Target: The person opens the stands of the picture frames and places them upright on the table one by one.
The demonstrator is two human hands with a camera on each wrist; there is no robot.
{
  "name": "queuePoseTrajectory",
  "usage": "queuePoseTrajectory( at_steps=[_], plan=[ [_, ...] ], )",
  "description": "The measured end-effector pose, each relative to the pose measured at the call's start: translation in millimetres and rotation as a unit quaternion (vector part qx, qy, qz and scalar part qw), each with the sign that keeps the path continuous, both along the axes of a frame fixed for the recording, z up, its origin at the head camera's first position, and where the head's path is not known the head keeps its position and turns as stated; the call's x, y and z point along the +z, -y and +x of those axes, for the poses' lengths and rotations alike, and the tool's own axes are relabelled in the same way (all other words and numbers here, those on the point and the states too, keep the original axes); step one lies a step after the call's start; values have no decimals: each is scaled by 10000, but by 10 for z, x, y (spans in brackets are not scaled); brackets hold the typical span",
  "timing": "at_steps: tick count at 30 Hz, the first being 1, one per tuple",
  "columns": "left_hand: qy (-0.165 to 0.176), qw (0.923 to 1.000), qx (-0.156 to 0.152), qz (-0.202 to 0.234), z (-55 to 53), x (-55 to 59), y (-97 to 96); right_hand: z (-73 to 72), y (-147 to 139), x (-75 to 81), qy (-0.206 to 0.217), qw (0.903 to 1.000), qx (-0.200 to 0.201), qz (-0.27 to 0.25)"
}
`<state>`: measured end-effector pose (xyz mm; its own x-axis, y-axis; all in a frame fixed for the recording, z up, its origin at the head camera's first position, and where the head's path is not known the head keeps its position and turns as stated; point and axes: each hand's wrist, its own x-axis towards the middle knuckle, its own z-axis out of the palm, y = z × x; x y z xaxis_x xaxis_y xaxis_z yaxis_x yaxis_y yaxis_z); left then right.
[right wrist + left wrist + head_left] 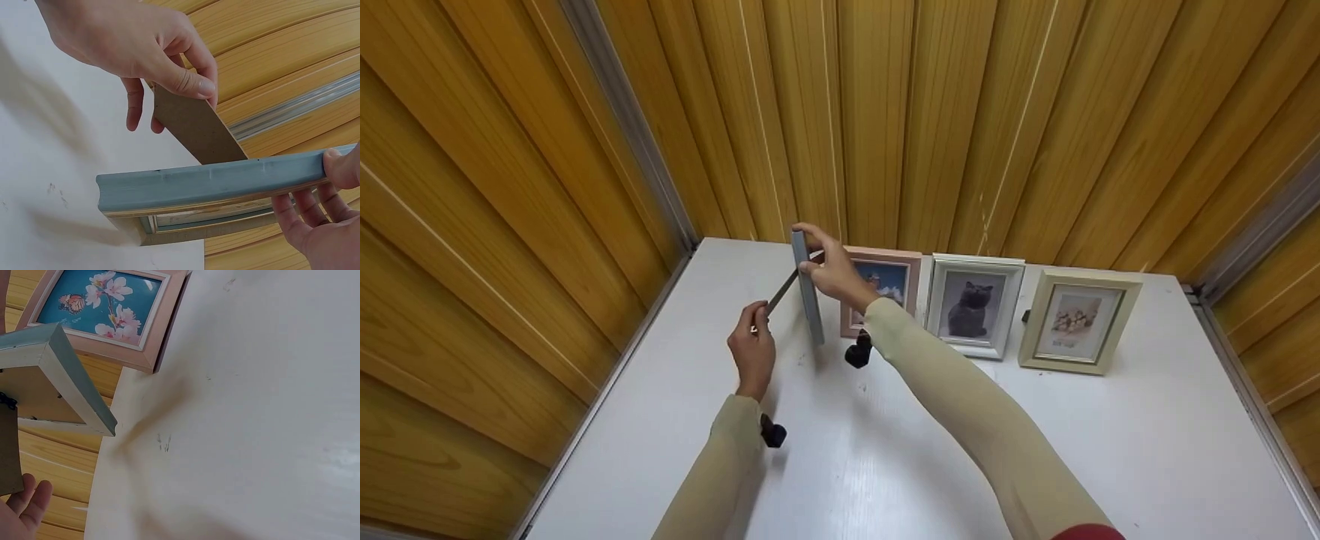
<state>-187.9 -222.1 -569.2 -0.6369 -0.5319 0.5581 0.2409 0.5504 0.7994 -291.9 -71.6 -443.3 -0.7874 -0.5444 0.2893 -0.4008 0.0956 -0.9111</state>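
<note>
A blue picture frame [808, 292] is held up on edge above the table by my right hand [836, 266], thumb on one side and fingers on the other. From its back a brown stand leg [197, 126] sticks out. My left hand [753, 349] pinches the free end of that leg between thumb and fingers. In the left wrist view the frame's brown backing [42, 394] shows, with a dark hinge [8, 401] where the leg joins. The right wrist view shows the frame's blue side and part of its glazed front.
To the right stand a pink picture frame [107, 353] with blossoms and a butterfly, a white frame [976, 349] with a grey cat, and a cream frame [1069, 364]. They rest on a white table [922, 465] before a wood-plank wall [870, 135].
</note>
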Motion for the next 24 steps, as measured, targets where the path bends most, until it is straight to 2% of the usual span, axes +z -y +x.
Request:
queuePoseTrajectory(
  at_steps=[14,24],
  plan=[
    [42,10000,34,40,-2,-23,-4,-11,22,-35,-59,9999,-65,-113],
    [315,9988,362,-79,37,98,-83,2,82,-23,-74,9998,-169,74]
  ],
)
